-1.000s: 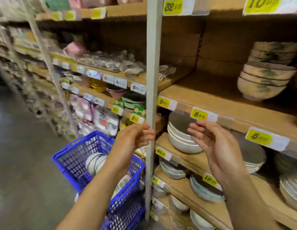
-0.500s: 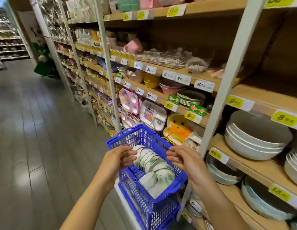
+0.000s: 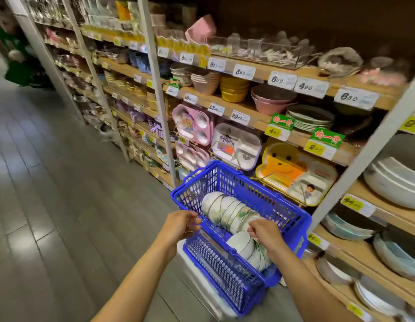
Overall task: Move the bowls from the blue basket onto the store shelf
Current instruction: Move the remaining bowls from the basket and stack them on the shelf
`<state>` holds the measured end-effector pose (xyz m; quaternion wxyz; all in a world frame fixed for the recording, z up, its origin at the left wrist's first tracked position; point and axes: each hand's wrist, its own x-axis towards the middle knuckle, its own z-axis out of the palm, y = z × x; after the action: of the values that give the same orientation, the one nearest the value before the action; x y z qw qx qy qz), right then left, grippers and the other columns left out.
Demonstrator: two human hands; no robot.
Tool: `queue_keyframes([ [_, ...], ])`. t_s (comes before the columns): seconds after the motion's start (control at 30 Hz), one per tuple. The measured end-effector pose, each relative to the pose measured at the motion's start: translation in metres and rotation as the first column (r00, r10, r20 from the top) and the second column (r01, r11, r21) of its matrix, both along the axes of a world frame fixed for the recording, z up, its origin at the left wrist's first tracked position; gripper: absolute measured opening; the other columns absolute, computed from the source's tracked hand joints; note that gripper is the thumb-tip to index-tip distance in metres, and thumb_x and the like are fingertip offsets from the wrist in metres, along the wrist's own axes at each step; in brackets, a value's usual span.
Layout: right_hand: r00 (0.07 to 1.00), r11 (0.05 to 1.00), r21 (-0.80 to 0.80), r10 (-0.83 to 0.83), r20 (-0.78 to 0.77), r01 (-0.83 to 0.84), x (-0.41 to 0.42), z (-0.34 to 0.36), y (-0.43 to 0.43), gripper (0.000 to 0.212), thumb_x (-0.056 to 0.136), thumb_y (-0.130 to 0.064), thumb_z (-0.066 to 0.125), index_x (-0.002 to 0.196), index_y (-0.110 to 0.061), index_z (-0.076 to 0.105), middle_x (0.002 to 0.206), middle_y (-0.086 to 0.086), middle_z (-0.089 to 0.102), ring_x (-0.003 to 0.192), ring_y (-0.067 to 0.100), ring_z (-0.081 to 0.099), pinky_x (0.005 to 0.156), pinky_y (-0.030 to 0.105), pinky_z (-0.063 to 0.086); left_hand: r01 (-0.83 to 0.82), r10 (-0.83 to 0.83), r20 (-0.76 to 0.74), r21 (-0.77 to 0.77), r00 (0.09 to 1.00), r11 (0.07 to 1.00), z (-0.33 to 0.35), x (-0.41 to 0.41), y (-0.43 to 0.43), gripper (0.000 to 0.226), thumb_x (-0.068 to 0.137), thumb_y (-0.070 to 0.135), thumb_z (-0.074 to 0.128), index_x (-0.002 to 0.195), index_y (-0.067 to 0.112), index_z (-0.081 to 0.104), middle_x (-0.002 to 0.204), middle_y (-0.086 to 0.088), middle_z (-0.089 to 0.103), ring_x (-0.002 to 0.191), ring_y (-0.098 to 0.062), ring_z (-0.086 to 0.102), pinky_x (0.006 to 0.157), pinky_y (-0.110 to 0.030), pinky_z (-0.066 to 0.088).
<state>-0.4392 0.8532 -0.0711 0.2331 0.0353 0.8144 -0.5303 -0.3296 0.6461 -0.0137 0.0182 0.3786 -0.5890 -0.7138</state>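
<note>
The blue basket (image 3: 284,202) stands in front of me on a white box (image 3: 190,257). Inside it, white bowls with a green pattern (image 3: 227,211) lie on their sides in a nested row, with more bowls (image 3: 242,246) at the near end. My left hand (image 3: 178,225) is at the basket's near left rim with its fingers curled over the edge; whether it grips anything is unclear. Inside the basket, my right hand (image 3: 265,234) pinches the rim of a near bowl. The wooden store shelf (image 3: 387,212) is to the right.
Stacks of grey and white bowls (image 3: 396,182) and plates fill the right shelves behind a white upright post (image 3: 364,159). Children's divided trays (image 3: 236,145) hang just behind the basket. Grey tiled aisle floor (image 3: 51,205) stretches to the left.
My view swung from the shelf down to the basket. Both hands dropped from shelf height to the basket; the right one now reaches in and touches a bowl, the left meets the rim.
</note>
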Motion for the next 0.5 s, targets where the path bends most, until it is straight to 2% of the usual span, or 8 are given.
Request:
queue_keyframes([
  [0.1, 0.995, 0.995, 0.065, -0.074, 0.062, 0.07, -0.02, -0.032, -0.005, 0.014, 0.088, -0.013, 0.052, 0.081, -0.008, 0.064, 0.084, 0.014, 0.063, 0.077, 0.023, 0.057, 0.076, 0.039, 0.052, 0.079, -0.079, 0.051, -0.007, 0.996, 0.997, -0.013, -0.028, -0.006, 0.024, 0.096, 0.011, 0.041, 0.088, 0.009, 0.064, 0.084, -0.012, 0.07, 0.068, -0.022, 0.064, 0.063, -0.026, 0.048],
  [0.13, 0.994, 0.993, 0.089, -0.085, 0.071, 0.079, -0.026, -0.043, -0.006, 0.015, 0.088, -0.013, 0.052, 0.082, -0.008, 0.064, 0.086, 0.014, 0.063, 0.08, 0.023, 0.058, 0.081, 0.04, 0.053, 0.115, -0.114, 0.065, -0.017, 0.991, 0.993, -0.017, -0.039, -0.007, 0.024, 0.096, 0.011, 0.041, 0.088, 0.01, 0.063, 0.084, -0.011, 0.069, 0.067, -0.021, 0.063, 0.063, -0.026, 0.047],
  [0.23, 0.994, 0.979, 0.196, -0.07, 0.083, 0.052, -0.046, -0.072, -0.014, 0.018, 0.091, -0.015, 0.05, 0.076, -0.015, 0.061, 0.088, 0.011, 0.062, 0.081, 0.021, 0.055, 0.082, 0.036, 0.051, 0.211, -0.207, 0.101, -0.035, 0.973, 0.977, -0.033, -0.075, -0.012, 0.021, 0.096, 0.009, 0.043, 0.089, 0.009, 0.062, 0.079, -0.008, 0.067, 0.064, -0.019, 0.062, 0.06, -0.024, 0.043],
  [0.3, 0.994, 0.965, 0.26, -0.049, 0.102, 0.021, -0.059, -0.093, -0.021, 0.016, 0.092, -0.014, 0.05, 0.082, -0.012, 0.062, 0.096, 0.014, 0.065, 0.088, 0.024, 0.058, 0.085, 0.036, 0.048, 0.263, -0.255, 0.136, -0.039, 0.957, 0.964, -0.048, -0.1, -0.016, 0.019, 0.096, 0.009, 0.043, 0.094, 0.006, 0.061, 0.074, -0.006, 0.066, 0.063, -0.019, 0.061, 0.056, -0.023, 0.042],
  [0.4, 0.988, 0.93, 0.363, -0.003, 0.156, -0.055, -0.077, -0.118, -0.028, 0.022, 0.093, -0.015, 0.049, 0.103, -0.002, 0.063, 0.115, 0.017, 0.064, 0.105, 0.033, 0.058, 0.087, 0.033, 0.045, 0.365, -0.343, 0.226, -0.062, 0.912, 0.929, -0.075, -0.139, -0.019, 0.021, 0.097, 0.008, 0.04, 0.088, 0.007, 0.059, 0.077, -0.008, 0.065, 0.059, -0.017, 0.057, 0.052, -0.022, 0.039],
  [0.5, 0.981, 0.909, 0.406, 0.017, 0.194, -0.096, -0.085, -0.131, -0.031, 0.032, 0.094, -0.017, 0.05, 0.123, -0.005, 0.054, 0.13, 0.014, 0.056, 0.117, 0.031, 0.053, 0.089, 0.03, 0.041, 0.492, -0.436, 0.34, -0.095, 0.833, 0.866, -0.105, -0.167, -0.016, 0.024, 0.094, 0.006, 0.042, 0.075, 0.01, 0.056, 0.078, -0.014, 0.058, 0.06, -0.021, 0.052, 0.049, -0.022, 0.033],
])
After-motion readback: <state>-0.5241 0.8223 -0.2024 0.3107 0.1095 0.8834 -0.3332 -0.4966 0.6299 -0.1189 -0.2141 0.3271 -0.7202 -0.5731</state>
